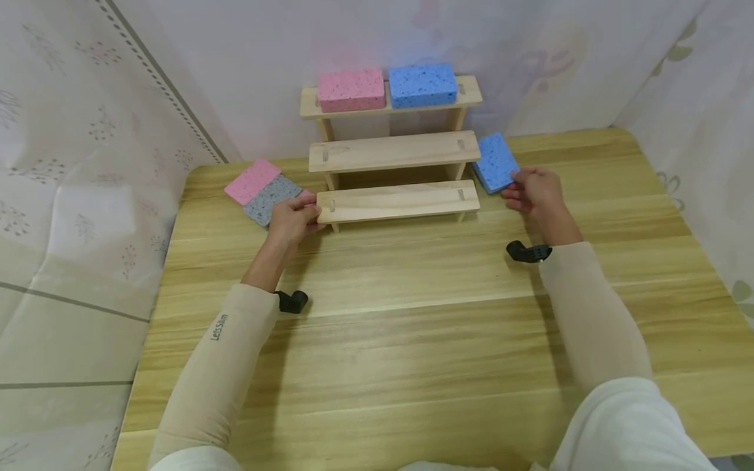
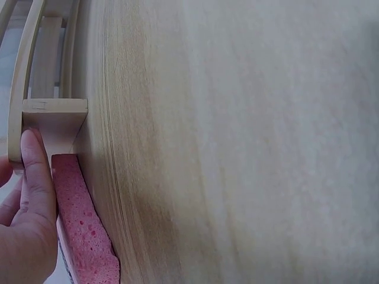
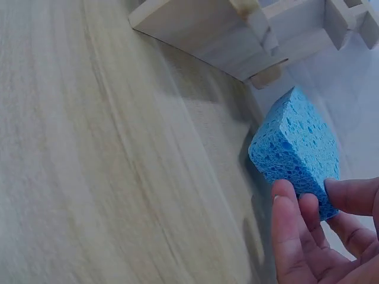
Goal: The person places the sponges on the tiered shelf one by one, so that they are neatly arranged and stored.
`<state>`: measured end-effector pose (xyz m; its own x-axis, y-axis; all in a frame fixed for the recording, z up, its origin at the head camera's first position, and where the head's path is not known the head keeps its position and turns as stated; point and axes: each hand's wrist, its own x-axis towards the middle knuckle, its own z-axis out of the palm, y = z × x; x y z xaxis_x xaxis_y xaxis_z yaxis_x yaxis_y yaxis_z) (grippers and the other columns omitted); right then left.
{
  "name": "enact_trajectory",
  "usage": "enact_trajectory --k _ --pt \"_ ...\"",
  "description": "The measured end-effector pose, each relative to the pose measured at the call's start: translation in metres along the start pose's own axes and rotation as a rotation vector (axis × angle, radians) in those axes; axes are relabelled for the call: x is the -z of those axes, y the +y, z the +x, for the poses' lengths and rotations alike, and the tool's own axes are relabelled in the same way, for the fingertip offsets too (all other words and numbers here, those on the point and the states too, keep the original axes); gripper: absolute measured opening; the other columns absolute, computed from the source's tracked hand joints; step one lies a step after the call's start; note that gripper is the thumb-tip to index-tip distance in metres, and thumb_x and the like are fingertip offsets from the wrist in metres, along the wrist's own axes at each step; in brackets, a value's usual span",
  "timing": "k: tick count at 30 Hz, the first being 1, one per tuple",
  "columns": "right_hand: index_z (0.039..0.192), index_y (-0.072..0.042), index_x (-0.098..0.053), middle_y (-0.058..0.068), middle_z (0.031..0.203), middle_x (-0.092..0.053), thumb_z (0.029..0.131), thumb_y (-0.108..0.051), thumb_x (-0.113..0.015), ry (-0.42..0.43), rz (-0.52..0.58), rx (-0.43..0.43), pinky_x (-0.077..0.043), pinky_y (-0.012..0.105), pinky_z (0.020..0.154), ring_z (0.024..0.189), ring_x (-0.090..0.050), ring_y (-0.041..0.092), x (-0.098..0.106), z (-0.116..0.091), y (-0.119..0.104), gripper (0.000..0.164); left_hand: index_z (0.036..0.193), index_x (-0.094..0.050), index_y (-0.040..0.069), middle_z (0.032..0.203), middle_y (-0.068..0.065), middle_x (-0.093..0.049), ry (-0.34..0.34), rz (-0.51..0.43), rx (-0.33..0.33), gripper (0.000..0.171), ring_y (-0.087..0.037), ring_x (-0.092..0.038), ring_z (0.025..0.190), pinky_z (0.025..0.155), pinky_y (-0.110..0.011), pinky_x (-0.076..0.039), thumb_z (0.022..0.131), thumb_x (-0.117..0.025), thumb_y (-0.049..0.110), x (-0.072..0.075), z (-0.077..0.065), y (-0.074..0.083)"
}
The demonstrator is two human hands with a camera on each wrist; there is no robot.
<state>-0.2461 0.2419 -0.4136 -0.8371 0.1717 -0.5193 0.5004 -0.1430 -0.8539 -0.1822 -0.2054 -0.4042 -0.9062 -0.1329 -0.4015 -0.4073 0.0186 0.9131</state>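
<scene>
A wooden three-step shelf (image 1: 394,152) stands at the back of the table. My left hand (image 1: 290,222) pinches the left end of its lowest step, with fingers at the edge of the board (image 2: 16,100). Beside that hand lie a pink sponge (image 1: 253,181) and a grey sponge (image 1: 272,199); more pink sponge (image 2: 89,236) shows under the fingers in the left wrist view. At the shelf's right side, my right hand (image 1: 538,196) holds a blue sponge (image 3: 299,148) by its near corner, between thumb and fingers. The sponge is tilted, one edge close over the table.
On the top step sit another pink sponge (image 1: 351,90) and another blue sponge (image 1: 422,86), side by side. A patterned curtain (image 1: 235,78) hangs right behind the shelf and along both sides of the wood-grain table (image 1: 412,347).
</scene>
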Motion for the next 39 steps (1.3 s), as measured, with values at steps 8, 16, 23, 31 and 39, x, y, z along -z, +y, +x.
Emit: enact_trajectory --k 8,16,23,31,39 --pt "0.112 -0.011 -0.056 0.005 0.091 -0.061 0.098 -0.014 -0.059 0.009 0.046 0.006 -0.061 0.031 0.063 0.070 -0.065 0.018 0.005 -0.005 -0.006 0.015 0.138 -0.051 0.001 0.122 -0.010 -0.053 0.005 0.030 0.001 0.040 -0.011 -0.060 0.082 0.077 -0.024 -0.059 0.099 -0.054 0.005 -0.001 0.001 0.000" --pt "0.110 -0.012 -0.057 0.000 0.084 -0.063 0.099 -0.017 -0.058 0.017 -0.045 0.023 -0.059 0.027 0.064 0.073 -0.063 0.013 0.014 0.002 -0.009 0.013 0.138 -0.052 0.002 0.118 -0.009 -0.053 0.008 0.017 -0.004 0.040 -0.011 -0.060 0.080 0.077 -0.024 -0.059 0.098 -0.055 0.005 -0.002 0.001 -0.001" --pt "0.100 -0.010 -0.063 0.002 0.082 -0.065 0.098 -0.016 -0.058 -0.002 -0.009 0.028 -0.059 0.028 0.062 0.067 -0.065 0.014 0.021 0.001 -0.023 0.008 0.139 -0.051 0.001 0.124 -0.012 -0.053 0.013 0.031 -0.007 0.040 -0.010 -0.061 0.080 0.076 -0.024 -0.059 0.098 -0.055 0.005 -0.002 0.002 -0.001" --pt "0.099 -0.011 -0.062 0.002 0.084 -0.064 0.097 -0.017 -0.059 -0.056 -0.011 0.044 -0.059 0.026 0.063 0.071 -0.065 0.015 0.031 -0.004 -0.046 0.007 0.138 -0.051 -0.001 0.123 -0.013 -0.053 0.009 0.027 -0.014 0.040 -0.010 -0.061 0.080 0.074 -0.021 -0.059 0.098 -0.055 0.005 0.000 0.002 -0.001" --pt "0.091 -0.008 -0.066 0.004 0.079 -0.066 0.096 -0.014 -0.061 -0.089 0.003 0.079 -0.060 0.027 0.059 0.069 -0.067 0.016 0.039 -0.009 -0.063 0.009 0.138 -0.052 0.001 0.124 -0.012 -0.053 0.005 0.016 -0.002 0.041 -0.013 -0.061 0.084 0.077 -0.024 -0.059 0.098 -0.056 0.005 0.001 0.004 -0.002"
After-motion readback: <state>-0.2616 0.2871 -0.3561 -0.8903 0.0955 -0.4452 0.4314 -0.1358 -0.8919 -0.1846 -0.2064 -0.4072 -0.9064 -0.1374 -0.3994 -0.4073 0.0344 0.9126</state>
